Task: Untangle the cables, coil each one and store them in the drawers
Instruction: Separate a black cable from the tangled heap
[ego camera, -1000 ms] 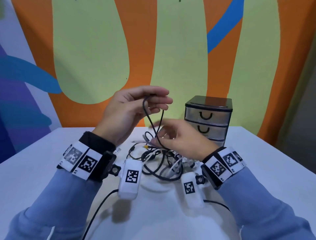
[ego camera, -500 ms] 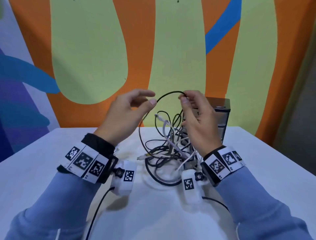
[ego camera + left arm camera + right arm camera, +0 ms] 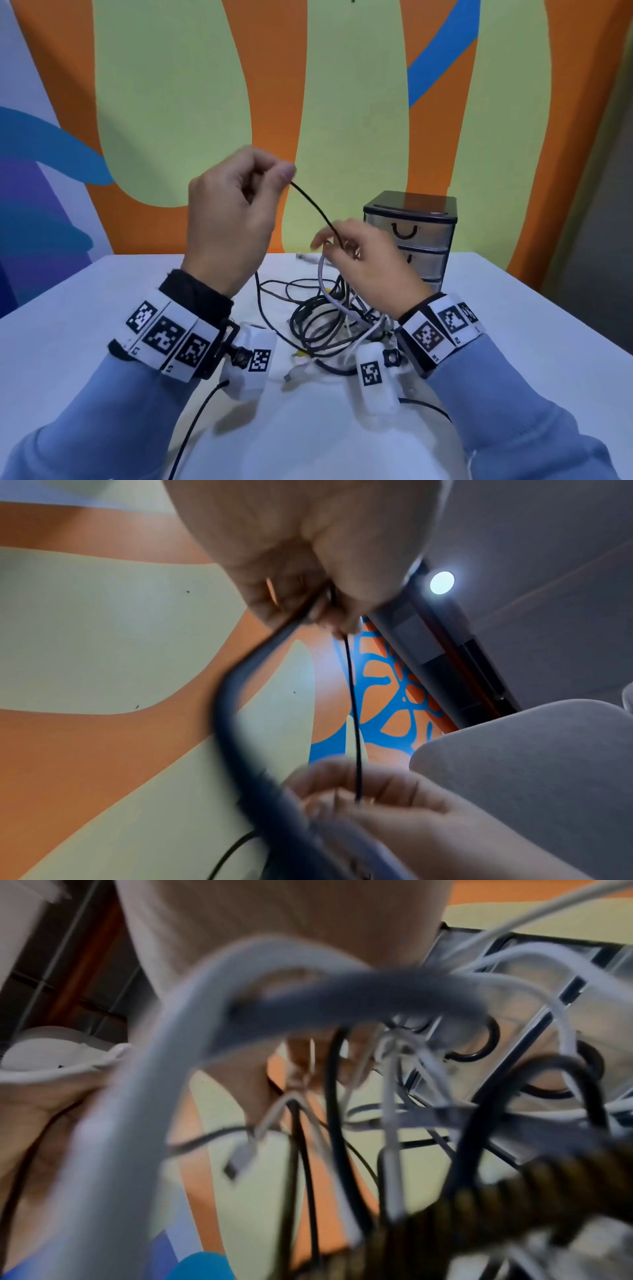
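A tangle of black and white cables (image 3: pixel 329 322) lies on the white table (image 3: pixel 102 308) between my wrists. My left hand (image 3: pixel 239 205) is raised above the table and pinches a thin black cable (image 3: pixel 317 209) between thumb and fingers. That cable runs taut down and right to my right hand (image 3: pixel 359 253), whose fingers curl round it just above the tangle. In the left wrist view the black cable (image 3: pixel 352 704) stretches from my left fingers (image 3: pixel 308 596) to my right hand (image 3: pixel 377 804). The right wrist view is blurred, with white and black cables (image 3: pixel 329 1096) close to the lens.
A small drawer unit (image 3: pixel 411 236) with a black top and clear drawers stands at the back of the table, right behind my right hand; its drawers look closed. A painted orange and green wall (image 3: pixel 342 102) rises behind the table.
My left hand has risen and pinched the black cable. My right hand has dropped from beside it to just above the tangle, drawing the cable taut; the lifted cables have sunk back down.
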Tool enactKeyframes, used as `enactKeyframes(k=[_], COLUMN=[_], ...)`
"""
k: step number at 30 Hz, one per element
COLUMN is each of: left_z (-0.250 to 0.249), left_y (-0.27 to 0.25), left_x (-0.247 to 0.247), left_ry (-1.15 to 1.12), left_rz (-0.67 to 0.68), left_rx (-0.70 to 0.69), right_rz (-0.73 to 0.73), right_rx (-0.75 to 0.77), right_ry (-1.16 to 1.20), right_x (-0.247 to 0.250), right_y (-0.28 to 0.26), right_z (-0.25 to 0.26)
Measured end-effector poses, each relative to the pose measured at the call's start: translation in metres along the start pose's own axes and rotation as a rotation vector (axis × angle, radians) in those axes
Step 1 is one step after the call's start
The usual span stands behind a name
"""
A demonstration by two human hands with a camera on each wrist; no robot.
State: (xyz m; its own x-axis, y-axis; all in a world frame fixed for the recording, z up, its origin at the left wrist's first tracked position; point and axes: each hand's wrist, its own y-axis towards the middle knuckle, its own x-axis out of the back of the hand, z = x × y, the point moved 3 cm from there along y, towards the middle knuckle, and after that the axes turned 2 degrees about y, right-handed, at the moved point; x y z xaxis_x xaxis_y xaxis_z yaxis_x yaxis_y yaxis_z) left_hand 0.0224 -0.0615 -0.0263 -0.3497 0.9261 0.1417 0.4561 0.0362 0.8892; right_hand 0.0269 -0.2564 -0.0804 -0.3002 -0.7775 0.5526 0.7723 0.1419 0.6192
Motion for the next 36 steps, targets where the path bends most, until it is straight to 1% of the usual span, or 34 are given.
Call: enactKeyframes(k=[1,2,3,5,6,7,8,9,11,12,13,14,15,17,18,19,20,21,23,24,25,27,29,32,33,36], left_z=[0.0,0.0,0.003,0.013,0.02,0.029,0.037,0.046,0.056,0.055,0.055,0.05,0.045,0.029,0.02,0.011,0.004,0.001,0.002,0.005,0.008,0.012,0.014,0.01,0.007,0.005], left_y=[0.002,0.004,0.006,0.01,0.011,0.013,0.014,0.014,0.012,0.008,0.006,0.005,0.004,0.002,-0.001,-0.004,-0.007,-0.009,-0.01,-0.009,-0.008,-0.007,-0.01,-0.017,-0.02,-0.023], left_x=[0.005,0.011,0.018,0.029,0.033,0.035,0.035,0.033,0.028,0.024,0.019,0.016,0.013,0.005,0.001,-0.004,-0.008,-0.011,-0.012,-0.011,-0.01,-0.011,-0.015,-0.025,-0.028,-0.031], left_ry=[0.006,0.015,0.016,-0.005,-0.003,0.009,0.048,0.105,0.294,0.403,0.455,0.451,0.409,0.203,0.073,-0.068,-0.197,-0.315,-0.439,-0.443,-0.418,-0.313,-0.241,-0.201,-0.205,-0.26], left_rz=[-0.094,-0.187,-0.273,-0.404,-0.436,-0.427,-0.372,-0.285,-0.073,0.02,0.087,0.111,0.103,0.099,0.108,0.121,0.136,0.16,0.221,0.244,0.27,0.346,0.439,0.612,0.65,0.686], left_rx=[-0.022,-0.032,-0.037,0.0,0.048,0.11,0.186,0.253,0.33,0.338,0.308,0.257,0.175,0.025,0.009,0.03,0.098,0.198,0.392,0.435,0.44,0.388,0.365,0.4,0.411,0.432], right_rz=[0.089,0.142,0.148,0.091,0.057,0.013,-0.045,-0.115,-0.267,-0.338,-0.399,-0.439,-0.45,-0.427,-0.401,-0.367,-0.338,-0.308,-0.259,-0.242,-0.228,-0.185,-0.144,-0.124,-0.132,-0.126], right_rx=[-0.04,-0.062,-0.065,-0.045,-0.04,-0.039,-0.038,-0.035,-0.022,-0.013,-0.005,0.001,0.004,0.012,0.022,0.04,0.06,0.082,0.131,0.154,0.168,0.172,0.173,0.198,0.209,0.207], right_ry=[-0.037,-0.042,-0.027,0.002,0.009,0.022,0.047,0.079,0.149,0.197,0.252,0.302,0.342,0.377,0.372,0.35,0.312,0.278,0.217,0.176,0.134,0.078,0.02,-0.035,-0.053,-0.08], right_x=[-0.002,-0.003,-0.002,0.004,0.006,0.008,0.01,0.012,0.018,0.021,0.024,0.025,0.025,0.022,0.019,0.018,0.016,0.015,0.012,0.01,0.009,0.005,0.004,0.006,0.006,0.007], right_y=[-0.002,-0.003,-0.004,-0.004,-0.003,-0.003,-0.002,-0.002,-0.002,-0.002,-0.002,-0.002,-0.001,-0.001,-0.002,-0.002,-0.002,-0.002,-0.002,-0.002,-0.002,0.0,-0.001,-0.001,-0.001,-0.001], right_z=[-0.002,-0.003,-0.003,-0.002,-0.003,-0.004,-0.006,-0.008,-0.009,-0.009,-0.008,-0.007,-0.008,-0.009,-0.009,-0.007,-0.006,-0.003,0.001,0.002,0.002,0.0,0.0,0.001,0.001,0.003])
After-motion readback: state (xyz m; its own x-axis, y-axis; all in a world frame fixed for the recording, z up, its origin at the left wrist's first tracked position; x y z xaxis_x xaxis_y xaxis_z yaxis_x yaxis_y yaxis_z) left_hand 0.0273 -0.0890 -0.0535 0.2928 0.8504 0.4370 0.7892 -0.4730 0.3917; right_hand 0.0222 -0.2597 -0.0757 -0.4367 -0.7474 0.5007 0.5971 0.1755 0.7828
